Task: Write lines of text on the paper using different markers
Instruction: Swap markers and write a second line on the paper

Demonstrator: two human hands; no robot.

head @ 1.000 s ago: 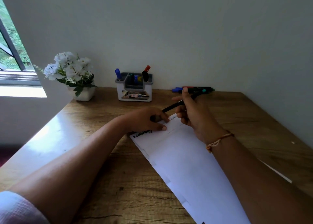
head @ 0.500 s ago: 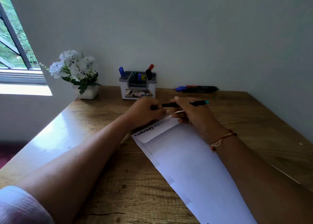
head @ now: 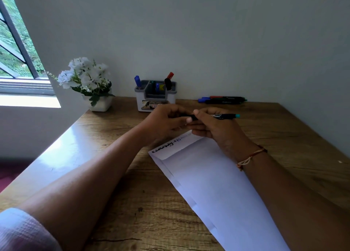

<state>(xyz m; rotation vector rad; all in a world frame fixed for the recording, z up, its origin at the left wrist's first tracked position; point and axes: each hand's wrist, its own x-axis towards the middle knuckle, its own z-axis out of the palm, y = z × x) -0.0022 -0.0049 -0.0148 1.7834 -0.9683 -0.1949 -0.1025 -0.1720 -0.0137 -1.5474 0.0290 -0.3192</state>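
White paper (head: 217, 184) flat on the table (head: 132, 203), slanted, from the middle down to the near edge, top end just under the hands. A line of black writing (head: 163, 148) along that top end, then a fainter bit beside it, too small to read. Above the top end of the paper, a black marker (head: 223, 116) with a blue-green end, held level and off the table. Left hand (head: 164, 121) curled round the dark left end of it, thumb tip showing. Right hand (head: 214, 125) pinching the middle, thumb on top, fingers curled below, blue-green end poking out to the right. Hands touching each other. A string band (head: 250, 157) on the right wrist. At the back edge, by the wall, a grey and white holder (head: 155, 99) with a blue pen (head: 137, 81), a red pen (head: 170, 76) and a few more standing in it. To its right along the back edge, a small bunch of loose markers (head: 223, 100) lying flat. Near the back left corner, a white pot (head: 100, 104) of white flowers. Past the left edge, a window (head: 17, 48) with green outside.
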